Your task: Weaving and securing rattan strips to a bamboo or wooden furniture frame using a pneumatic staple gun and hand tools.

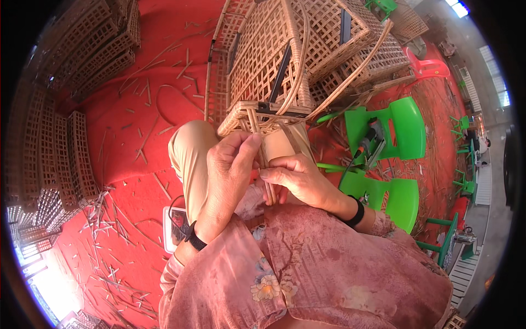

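Note:
A large woven rattan piece [263, 49] with an open lattice and dark strips stands in front of me, its near corner between my knees. Several flat rattan strips [270, 193] hang from that corner toward my lap. My left hand [227, 164] pinches them near the woven edge, thumb against the fingers. Slightly lower, my right hand [301, 176] is closed on the same strips, thumb on top. Its fingertips are partly hidden behind the strips. A long loose cane [350, 77] slants up to the right from the piece.
Green plastic chairs [408, 129] stand at my right, with a corded power tool [364, 145] on one. Stacked lattice panels [82, 156] line the left. Cane scraps [118, 274] litter the red floor covering [131, 164]. A white tray [168, 233] lies by my left forearm.

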Demonstrator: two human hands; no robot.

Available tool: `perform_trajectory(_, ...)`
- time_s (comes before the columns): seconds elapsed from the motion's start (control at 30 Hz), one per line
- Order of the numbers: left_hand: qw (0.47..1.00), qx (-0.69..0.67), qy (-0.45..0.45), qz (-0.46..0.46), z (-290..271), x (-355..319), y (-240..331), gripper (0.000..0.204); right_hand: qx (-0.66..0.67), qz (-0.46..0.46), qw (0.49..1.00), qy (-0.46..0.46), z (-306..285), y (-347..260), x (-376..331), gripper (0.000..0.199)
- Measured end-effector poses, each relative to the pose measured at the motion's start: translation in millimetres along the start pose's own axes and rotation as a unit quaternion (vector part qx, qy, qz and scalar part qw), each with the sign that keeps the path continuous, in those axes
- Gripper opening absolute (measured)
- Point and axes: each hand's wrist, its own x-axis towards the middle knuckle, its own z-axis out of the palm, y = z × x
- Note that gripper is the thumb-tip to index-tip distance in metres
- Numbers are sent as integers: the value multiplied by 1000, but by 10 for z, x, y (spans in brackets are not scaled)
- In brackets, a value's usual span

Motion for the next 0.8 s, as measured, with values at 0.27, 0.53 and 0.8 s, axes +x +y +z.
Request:
perform_trajectory(0.27, 999, 5, 21, 27, 37, -6, -102, 25, -17, -15, 999, 35, 37, 31, 44, 30)
perform_trajectory(0.53, 994, 68, 77, 44, 63, 42, -116, 23, -55, -22, 997, 40, 20, 35, 93, 32)
perform_trajectory(0.8, 994, 81, 54, 57, 39, 41, -25, 23, -48, -75, 994, 59, 32, 9, 77, 29)
